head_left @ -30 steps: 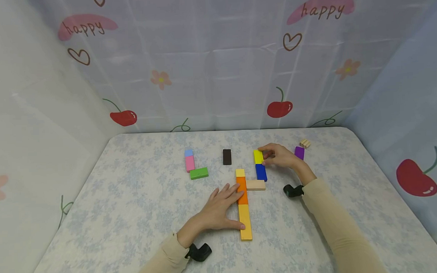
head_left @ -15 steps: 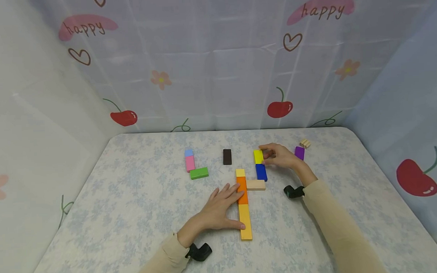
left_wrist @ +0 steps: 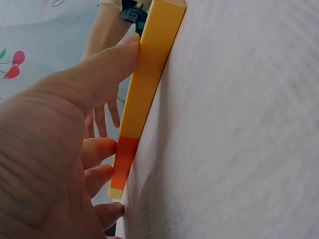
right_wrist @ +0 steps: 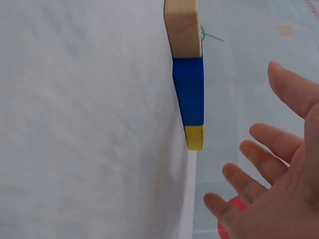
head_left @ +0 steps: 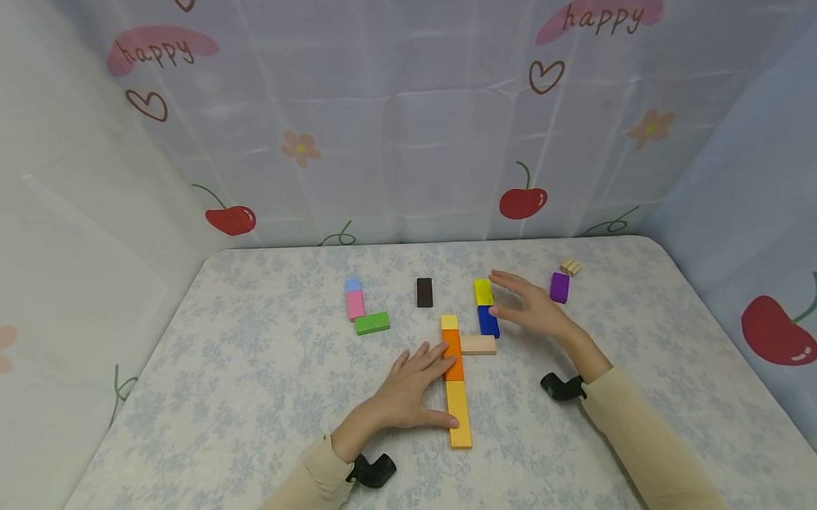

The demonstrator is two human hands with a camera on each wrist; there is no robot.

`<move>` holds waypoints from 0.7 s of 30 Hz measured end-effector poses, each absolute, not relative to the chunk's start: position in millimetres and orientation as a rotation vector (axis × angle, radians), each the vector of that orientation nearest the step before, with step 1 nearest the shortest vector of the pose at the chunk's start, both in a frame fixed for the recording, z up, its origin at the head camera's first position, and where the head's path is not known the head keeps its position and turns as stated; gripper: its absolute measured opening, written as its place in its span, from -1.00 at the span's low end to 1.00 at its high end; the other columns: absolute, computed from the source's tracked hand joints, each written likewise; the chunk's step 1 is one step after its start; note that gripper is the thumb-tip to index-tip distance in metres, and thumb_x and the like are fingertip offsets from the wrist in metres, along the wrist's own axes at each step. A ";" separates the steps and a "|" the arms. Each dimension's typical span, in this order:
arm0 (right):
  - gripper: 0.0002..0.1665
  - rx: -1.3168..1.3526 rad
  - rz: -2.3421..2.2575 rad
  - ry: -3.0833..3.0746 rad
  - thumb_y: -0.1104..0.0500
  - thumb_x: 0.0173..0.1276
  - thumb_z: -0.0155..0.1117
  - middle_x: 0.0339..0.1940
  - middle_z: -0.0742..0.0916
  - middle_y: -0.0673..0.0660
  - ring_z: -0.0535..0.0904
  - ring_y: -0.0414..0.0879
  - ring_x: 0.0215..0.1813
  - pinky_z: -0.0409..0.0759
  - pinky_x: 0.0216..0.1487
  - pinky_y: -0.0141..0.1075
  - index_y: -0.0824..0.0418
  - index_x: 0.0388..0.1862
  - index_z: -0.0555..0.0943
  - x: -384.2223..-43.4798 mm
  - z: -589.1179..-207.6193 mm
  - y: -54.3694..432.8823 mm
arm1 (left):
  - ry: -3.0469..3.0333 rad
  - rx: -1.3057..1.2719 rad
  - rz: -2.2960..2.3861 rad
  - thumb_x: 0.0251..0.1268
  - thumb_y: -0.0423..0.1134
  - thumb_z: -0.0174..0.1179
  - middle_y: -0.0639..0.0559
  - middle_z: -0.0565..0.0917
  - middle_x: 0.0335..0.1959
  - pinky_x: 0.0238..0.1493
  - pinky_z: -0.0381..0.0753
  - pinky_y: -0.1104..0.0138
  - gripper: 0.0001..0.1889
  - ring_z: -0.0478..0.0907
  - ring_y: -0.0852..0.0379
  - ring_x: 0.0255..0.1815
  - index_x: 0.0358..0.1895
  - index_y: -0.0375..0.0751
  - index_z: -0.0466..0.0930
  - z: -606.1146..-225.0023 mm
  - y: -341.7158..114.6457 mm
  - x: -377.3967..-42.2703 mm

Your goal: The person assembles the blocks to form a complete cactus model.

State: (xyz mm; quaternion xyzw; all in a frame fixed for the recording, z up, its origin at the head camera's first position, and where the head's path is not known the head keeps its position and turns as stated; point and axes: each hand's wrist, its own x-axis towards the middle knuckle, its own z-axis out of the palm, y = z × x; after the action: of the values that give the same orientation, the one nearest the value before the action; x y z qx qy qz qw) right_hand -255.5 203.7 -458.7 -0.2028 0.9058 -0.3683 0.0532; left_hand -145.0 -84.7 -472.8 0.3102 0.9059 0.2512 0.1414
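Note:
My left hand [head_left: 409, 391] lies with spread fingers along a row of blocks. Its fingertips touch the orange block [head_left: 456, 372], and its thumb rests on the long amber block [head_left: 458, 403]. A small pale yellow block [head_left: 449, 322] caps the far end of that row. From the row's right side juts a plain wooden block [head_left: 479, 345]. Beyond it a blue block [head_left: 487, 324] and a yellow block [head_left: 483, 292] form a line pointing away. Fingers extended and holding nothing, my right hand [head_left: 537, 310] hovers just right of these two, apart from them in the right wrist view.
Farther left, a light blue block [head_left: 352, 285], a pink block [head_left: 355, 306] and a green block [head_left: 372, 323] lie together. A dark brown block [head_left: 425, 293] lies alone at the back. Back right are a purple block [head_left: 560, 287] and several small wooden pieces [head_left: 570, 267].
My right hand has let go of the yellow block, straightened its fingers and drawn back slightly toward the right and nearer. The purple block shows fully now. My left hand stays put.

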 end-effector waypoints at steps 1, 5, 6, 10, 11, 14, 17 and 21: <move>-0.15 -0.614 -1.106 2.754 0.00 0.34 0.34 0.57 0.24 0.21 0.10 0.26 0.56 0.17 0.40 0.31 0.18 0.52 0.25 -252.3 -458.8 203.3 | 2.617 0.894 0.725 0.02 0.31 0.35 0.12 -0.06 0.62 0.54 -0.19 -0.16 0.00 -0.20 -0.07 0.63 0.53 0.04 0.15 -473.1 -84.7 -145.1; -0.11 -0.638 -1.069 2.749 0.00 0.30 0.37 0.59 0.21 0.21 0.08 0.26 0.57 0.15 0.43 0.28 0.18 0.53 0.24 -242.2 -463.0 203.4 | 2.624 0.890 0.712 0.02 0.33 0.35 0.12 -0.05 0.62 0.54 -0.19 -0.15 0.01 -0.19 -0.07 0.63 0.53 0.05 0.15 -473.3 -84.4 -145.2; -0.10 -0.650 -1.060 2.745 -0.01 0.30 0.38 0.59 0.21 0.21 0.07 0.26 0.57 0.14 0.44 0.27 0.19 0.52 0.24 -240.1 -464.4 203.6 | 2.628 0.889 0.707 0.02 0.33 0.35 0.12 -0.05 0.62 0.54 -0.18 -0.15 0.01 -0.19 -0.07 0.63 0.53 0.05 0.15 -473.5 -84.3 -145.3; -0.08 -0.709 -1.012 2.745 -0.08 0.29 0.37 0.59 0.20 0.23 0.01 0.28 0.59 0.07 0.46 0.29 0.20 0.52 0.24 -234.1 -469.5 204.1 | 2.632 0.889 0.705 0.02 0.32 0.35 0.12 -0.05 0.62 0.54 -0.19 -0.15 0.01 -0.19 -0.07 0.63 0.53 0.04 0.15 -473.4 -83.9 -145.4; -0.08 -0.729 -1.000 2.749 -0.09 0.29 0.37 0.59 0.20 0.23 0.00 0.28 0.59 0.06 0.46 0.29 0.20 0.52 0.25 -233.5 -470.8 204.2 | 2.632 0.889 0.705 0.02 0.32 0.35 0.12 -0.05 0.62 0.54 -0.19 -0.15 0.01 -0.19 -0.07 0.63 0.53 0.04 0.15 -473.2 -84.0 -145.5; -0.10 -0.765 -0.981 2.761 -0.11 0.28 0.37 0.57 0.23 0.24 -0.01 0.30 0.59 0.04 0.46 0.31 0.20 0.50 0.29 -231.9 -473.8 203.6 | 2.628 0.887 0.707 0.02 0.33 0.34 0.12 -0.06 0.62 0.55 -0.19 -0.14 0.01 -0.20 -0.06 0.63 0.54 0.05 0.15 -472.5 -84.2 -145.6; -0.13 -0.806 -0.960 2.775 -0.10 0.28 0.37 0.56 0.27 0.26 0.00 0.32 0.58 0.02 0.45 0.33 0.20 0.48 0.33 -231.0 -477.3 202.5 | 2.627 0.890 0.702 0.02 0.33 0.34 0.12 -0.05 0.62 0.55 -0.19 -0.14 0.01 -0.19 -0.07 0.63 0.54 0.04 0.15 -472.2 -84.2 -145.4; -0.17 -0.841 -0.953 2.781 -0.09 0.29 0.37 0.55 0.29 0.26 0.01 0.33 0.57 -0.06 0.42 0.41 0.20 0.45 0.37 -229.7 -480.2 200.3 | 2.630 0.898 0.697 0.03 0.32 0.35 0.10 -0.04 0.62 0.54 -0.18 -0.16 0.01 -0.18 -0.09 0.63 0.54 0.03 0.15 -472.6 -84.1 -144.9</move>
State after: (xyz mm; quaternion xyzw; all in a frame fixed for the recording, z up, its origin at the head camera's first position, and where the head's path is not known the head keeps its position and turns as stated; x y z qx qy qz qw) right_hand -229.7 200.3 -480.2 -0.2747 0.9087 -0.3115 0.0421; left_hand -144.9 -84.1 -472.6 0.3104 0.9092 0.2409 0.1380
